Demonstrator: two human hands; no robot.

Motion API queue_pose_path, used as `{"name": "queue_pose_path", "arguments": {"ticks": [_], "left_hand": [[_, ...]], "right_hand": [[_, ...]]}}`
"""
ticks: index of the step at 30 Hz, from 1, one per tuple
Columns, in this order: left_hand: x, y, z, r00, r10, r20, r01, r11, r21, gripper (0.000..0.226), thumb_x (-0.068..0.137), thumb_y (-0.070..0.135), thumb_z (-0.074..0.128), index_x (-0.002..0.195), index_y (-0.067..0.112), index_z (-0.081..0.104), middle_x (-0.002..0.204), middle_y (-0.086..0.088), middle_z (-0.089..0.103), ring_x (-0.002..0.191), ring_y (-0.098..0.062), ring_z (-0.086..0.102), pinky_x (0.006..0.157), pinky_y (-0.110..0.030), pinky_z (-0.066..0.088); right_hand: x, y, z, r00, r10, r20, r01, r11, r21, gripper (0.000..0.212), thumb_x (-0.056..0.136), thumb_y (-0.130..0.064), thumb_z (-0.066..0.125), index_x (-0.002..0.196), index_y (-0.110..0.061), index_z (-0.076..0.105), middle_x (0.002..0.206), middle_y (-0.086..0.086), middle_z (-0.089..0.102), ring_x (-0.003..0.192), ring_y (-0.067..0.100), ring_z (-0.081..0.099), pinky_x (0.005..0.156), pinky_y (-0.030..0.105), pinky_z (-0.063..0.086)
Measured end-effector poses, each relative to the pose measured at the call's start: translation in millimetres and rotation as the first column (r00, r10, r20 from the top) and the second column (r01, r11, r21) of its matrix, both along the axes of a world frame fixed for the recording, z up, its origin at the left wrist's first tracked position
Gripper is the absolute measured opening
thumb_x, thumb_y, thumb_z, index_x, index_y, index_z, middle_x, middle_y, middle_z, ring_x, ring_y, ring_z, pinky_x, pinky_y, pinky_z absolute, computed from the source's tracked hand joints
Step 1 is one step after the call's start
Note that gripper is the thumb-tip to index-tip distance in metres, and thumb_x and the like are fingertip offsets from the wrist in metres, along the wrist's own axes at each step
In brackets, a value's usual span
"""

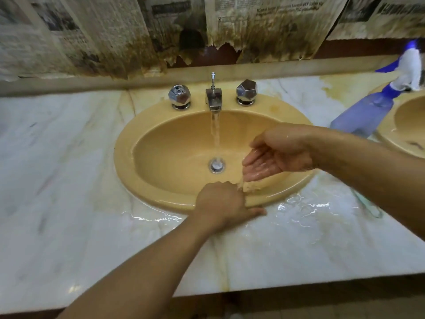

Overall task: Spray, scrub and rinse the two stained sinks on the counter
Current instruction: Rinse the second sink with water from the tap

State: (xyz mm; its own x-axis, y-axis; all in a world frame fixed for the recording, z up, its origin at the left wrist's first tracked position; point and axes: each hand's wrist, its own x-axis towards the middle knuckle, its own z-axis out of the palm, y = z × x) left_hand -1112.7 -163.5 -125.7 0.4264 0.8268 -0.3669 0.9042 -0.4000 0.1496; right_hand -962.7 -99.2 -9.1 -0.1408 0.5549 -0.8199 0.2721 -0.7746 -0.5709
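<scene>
A: Sinks first, where are they sitting?
B: The tan sink (128, 162) is sitting mid-frame, sunk into the marble counter (57, 180). The second sink (388, 132) is poking in at the right edge, only partly in view.

A: Is the tap going?
B: Yes. The spout (214, 100) is pouring a water stream (215, 132) straight down, and it is landing just behind the drain (216, 165). The left knob (179, 96) and the right knob (246, 91) are flanking the spout.

A: Left hand?
B: The left hand (220, 203) is gripping the near rim of the tan sink. Its fingers are curling over the edge into the basin, with the tips hidden, and the thumb is lying along the outer edge.

A: Right hand?
B: The right hand (276, 153) is hanging inside the basin on the right side, released and holding nothing. The palm is facing up and lightly cupped, the fingers are wet, and water is spilling off them beside the left knuckles.

A: Anything else?
B: A blue spray bottle (363, 113) is leaning between the two sinks. Its white top is too blurred to read. A puddle (303, 203) is spreading on the counter in front of the tan sink. Stained newspaper (115, 31) is covering the wall behind.
</scene>
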Motion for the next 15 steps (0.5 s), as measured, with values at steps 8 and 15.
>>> {"name": "queue_pose_path", "arguments": {"ticks": [8, 15], "left_hand": [[91.5, 26.2, 3.4, 0.978, 0.104, 0.179, -0.062, 0.973, -0.223, 0.066, 0.089, 0.08, 0.046, 0.107, 0.018, 0.063, 0.093, -0.002, 0.056, 0.088, -0.027, 0.056, 0.072, -0.037, 0.043], [-25.2, 15.1, -1.2, 0.99, -0.116, 0.075, 0.121, 0.99, -0.076, 0.076, 0.08, 0.094, 0.035, 0.108, 0.03, 0.063, 0.093, 0.002, 0.068, 0.087, -0.024, 0.063, 0.072, -0.038, 0.048]], "right_hand": [[57.3, -10.8, -1.3, 0.855, -0.003, 0.518, -0.21, 0.912, 0.352, 0.027, 0.1, -0.014, 0.055, 0.095, 0.007, 0.073, 0.094, 0.019, 0.076, 0.095, 0.032, 0.075, 0.093, 0.044, 0.06], [47.1, 7.0, -13.6, 0.979, -0.164, 0.124, 0.102, 0.911, 0.399, 0.038, 0.105, -0.026, 0.055, 0.101, 0.008, 0.07, 0.099, 0.024, 0.076, 0.095, 0.035, 0.075, 0.09, 0.042, 0.061]]}}
